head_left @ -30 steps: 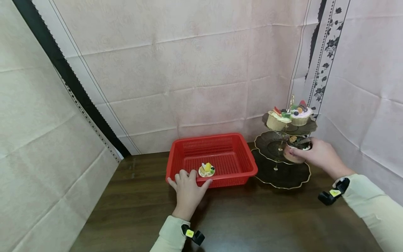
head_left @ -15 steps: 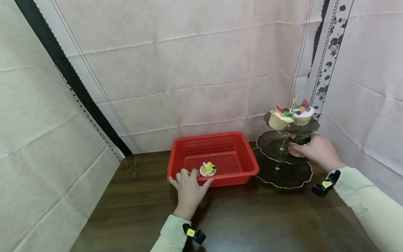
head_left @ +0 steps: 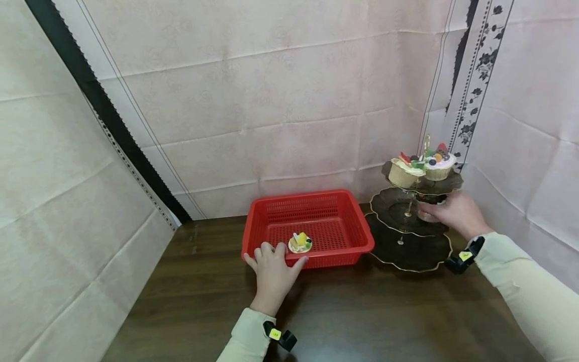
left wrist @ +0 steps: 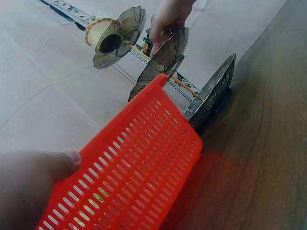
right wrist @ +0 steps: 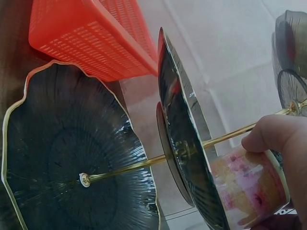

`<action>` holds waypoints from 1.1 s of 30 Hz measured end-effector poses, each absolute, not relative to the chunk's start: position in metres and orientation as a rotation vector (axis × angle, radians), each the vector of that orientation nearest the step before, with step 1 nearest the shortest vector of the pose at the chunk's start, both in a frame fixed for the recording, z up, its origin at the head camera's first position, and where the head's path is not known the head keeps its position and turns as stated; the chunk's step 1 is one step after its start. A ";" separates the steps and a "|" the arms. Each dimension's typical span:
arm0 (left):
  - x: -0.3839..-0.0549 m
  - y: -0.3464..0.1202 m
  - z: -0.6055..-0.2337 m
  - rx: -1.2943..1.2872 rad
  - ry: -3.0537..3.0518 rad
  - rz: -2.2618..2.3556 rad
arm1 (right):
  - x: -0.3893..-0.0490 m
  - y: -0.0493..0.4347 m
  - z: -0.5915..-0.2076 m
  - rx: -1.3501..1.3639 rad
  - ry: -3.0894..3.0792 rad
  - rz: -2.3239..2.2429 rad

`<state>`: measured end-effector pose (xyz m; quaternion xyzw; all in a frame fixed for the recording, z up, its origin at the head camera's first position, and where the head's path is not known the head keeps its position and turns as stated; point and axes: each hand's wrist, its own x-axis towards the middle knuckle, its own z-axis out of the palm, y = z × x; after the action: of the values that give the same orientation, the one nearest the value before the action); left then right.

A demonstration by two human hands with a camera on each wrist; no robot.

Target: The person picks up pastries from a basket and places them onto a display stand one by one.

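My right hand (head_left: 463,213) grips a cupcake (right wrist: 247,184) with a pink patterned cup and dark topping. Its base appears to touch the middle plate (head_left: 391,206) of a three-tier dark stand with gold rims; my fingers partly hide it. My left hand (head_left: 273,276) holds the near rim of a red plastic basket (head_left: 332,259), thumb on the outer wall in the left wrist view. Inside the basket, close to those fingers, sits a small cupcake (head_left: 300,243) with yellow and green topping. Two fruit-topped cupcakes, one cream (head_left: 404,176) and one lilac-white (head_left: 438,173), stand on the top plate (head_left: 420,188).
The stand's wide bottom plate (head_left: 407,256) lies on the dark wooden table (head_left: 362,311), right beside the basket. Pale cloth walls (head_left: 271,100) close off the back and both sides. The top plate overhangs the middle one closely.
My right hand has carried the pink cupcake slightly up and inward, beneath the top plate and onto the middle tier. The left hand keeps its hold on the basket rim.
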<state>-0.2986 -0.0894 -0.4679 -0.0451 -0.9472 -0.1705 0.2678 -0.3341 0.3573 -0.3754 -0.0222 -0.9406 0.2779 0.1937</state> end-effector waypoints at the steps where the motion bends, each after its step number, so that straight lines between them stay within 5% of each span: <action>1: -0.298 -0.089 -0.468 -0.123 -2.556 -0.465 | -0.335 0.357 -0.376 -0.057 -2.633 0.785; 33: -0.299 -0.090 -0.468 -0.115 -2.559 -0.475 | -0.350 0.363 -0.377 0.130 -2.639 1.047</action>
<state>-0.2990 -0.0903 -0.4681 -0.0425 -0.9472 -0.1758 0.2648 -0.3499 0.3629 -0.3766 0.0452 -0.9181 0.3643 0.1493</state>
